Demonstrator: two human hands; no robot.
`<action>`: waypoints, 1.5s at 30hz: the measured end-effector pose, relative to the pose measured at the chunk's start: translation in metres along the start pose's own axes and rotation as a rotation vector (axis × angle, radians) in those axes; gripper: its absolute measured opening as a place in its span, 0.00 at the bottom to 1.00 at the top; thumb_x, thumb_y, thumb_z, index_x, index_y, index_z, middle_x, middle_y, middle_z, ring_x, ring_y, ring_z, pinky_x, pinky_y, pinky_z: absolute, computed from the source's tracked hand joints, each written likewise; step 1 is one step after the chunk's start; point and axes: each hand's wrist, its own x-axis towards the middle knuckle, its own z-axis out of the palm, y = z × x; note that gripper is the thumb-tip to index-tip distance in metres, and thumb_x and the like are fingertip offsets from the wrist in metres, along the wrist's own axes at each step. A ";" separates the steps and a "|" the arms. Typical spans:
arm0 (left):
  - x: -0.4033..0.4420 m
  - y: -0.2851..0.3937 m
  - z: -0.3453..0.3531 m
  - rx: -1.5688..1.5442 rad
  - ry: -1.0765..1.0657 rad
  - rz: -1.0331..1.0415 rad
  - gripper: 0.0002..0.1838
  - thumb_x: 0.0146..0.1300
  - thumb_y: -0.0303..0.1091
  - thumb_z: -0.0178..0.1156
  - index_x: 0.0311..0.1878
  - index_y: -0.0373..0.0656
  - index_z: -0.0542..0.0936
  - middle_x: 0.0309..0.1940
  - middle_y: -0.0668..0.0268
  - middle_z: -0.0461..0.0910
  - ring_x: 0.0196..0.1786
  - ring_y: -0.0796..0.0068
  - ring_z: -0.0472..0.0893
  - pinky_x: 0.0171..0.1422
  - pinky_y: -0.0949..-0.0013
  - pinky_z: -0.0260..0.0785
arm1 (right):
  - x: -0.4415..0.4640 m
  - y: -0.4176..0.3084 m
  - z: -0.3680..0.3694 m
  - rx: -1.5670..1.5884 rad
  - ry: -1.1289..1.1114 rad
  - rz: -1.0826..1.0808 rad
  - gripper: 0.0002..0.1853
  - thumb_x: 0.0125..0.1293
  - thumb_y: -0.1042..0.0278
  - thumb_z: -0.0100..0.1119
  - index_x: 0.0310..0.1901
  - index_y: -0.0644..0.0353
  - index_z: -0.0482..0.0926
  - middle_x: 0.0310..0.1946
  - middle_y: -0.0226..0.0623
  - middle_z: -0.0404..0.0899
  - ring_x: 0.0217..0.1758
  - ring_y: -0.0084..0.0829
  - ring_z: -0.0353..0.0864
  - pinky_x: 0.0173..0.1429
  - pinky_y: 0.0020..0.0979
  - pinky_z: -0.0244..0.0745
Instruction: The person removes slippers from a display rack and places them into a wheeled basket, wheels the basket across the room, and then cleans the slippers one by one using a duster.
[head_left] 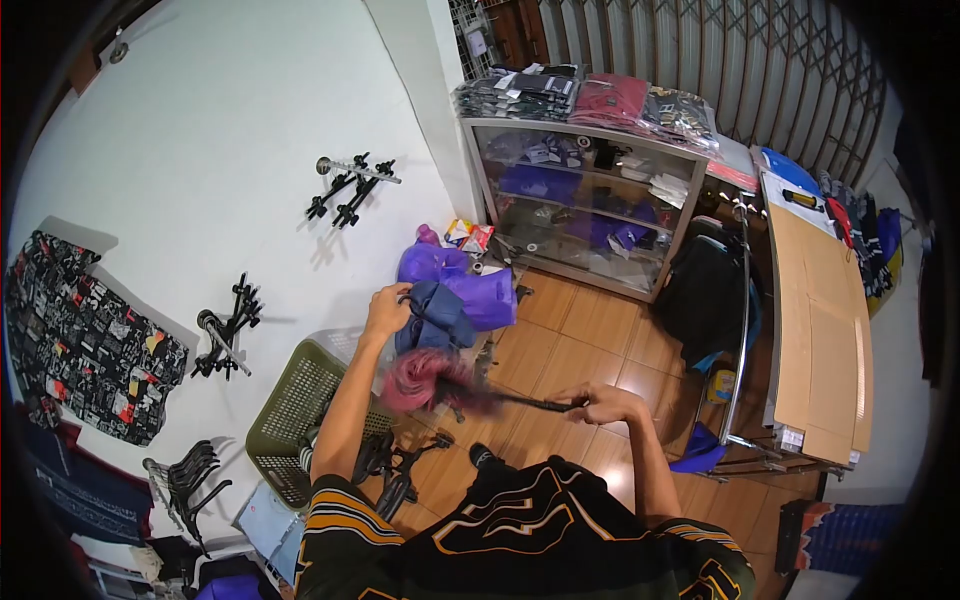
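Note:
My left hand [388, 313] is closed on the top edge of a navy-blue fabric item [437, 315], which hangs down below it; its exact kind is unclear. My right hand [603, 404] grips the thin dark handle of a feather duster [425, 382]. The duster's reddish-pink head is smeared by motion and lies just under the navy fabric. I cannot tell whether the two touch. Behind the navy fabric sit purple plastic bags [490, 298].
An olive-green plastic basket [283, 405] stands at my left, with black hangers [395, 465] beside it. Wall hooks [228, 330] carry hangers and a patterned garment [90, 340]. A glass display cabinet [590, 200] stands ahead; a cardboard-topped table [820, 330] and metal rail [742, 350] are right.

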 end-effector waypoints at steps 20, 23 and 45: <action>-0.021 0.003 -0.013 -0.073 -0.011 0.253 0.16 0.59 0.21 0.59 0.51 0.39 0.81 0.46 0.56 0.84 0.49 0.55 0.82 0.58 0.62 0.72 | 0.007 0.018 -0.019 -0.034 0.646 0.004 0.23 0.64 0.71 0.58 0.62 0.56 0.75 0.29 0.34 0.79 0.28 0.25 0.73 0.33 0.29 0.72; -0.021 0.002 -0.014 -0.002 0.131 0.345 0.14 0.60 0.29 0.64 0.50 0.40 0.82 0.49 0.54 0.82 0.49 0.51 0.82 0.58 0.61 0.72 | -0.001 0.006 -0.019 0.210 0.241 0.083 0.24 0.63 0.72 0.60 0.62 0.56 0.75 0.26 0.29 0.75 0.23 0.20 0.67 0.26 0.25 0.65; -0.028 0.003 0.012 -0.244 -0.038 0.017 0.18 0.69 0.42 0.58 0.47 0.35 0.82 0.36 0.52 0.85 0.38 0.70 0.83 0.45 0.67 0.73 | 0.058 0.017 0.013 0.539 0.216 -0.042 0.24 0.67 0.69 0.56 0.65 0.58 0.72 0.24 0.27 0.73 0.21 0.19 0.66 0.24 0.23 0.64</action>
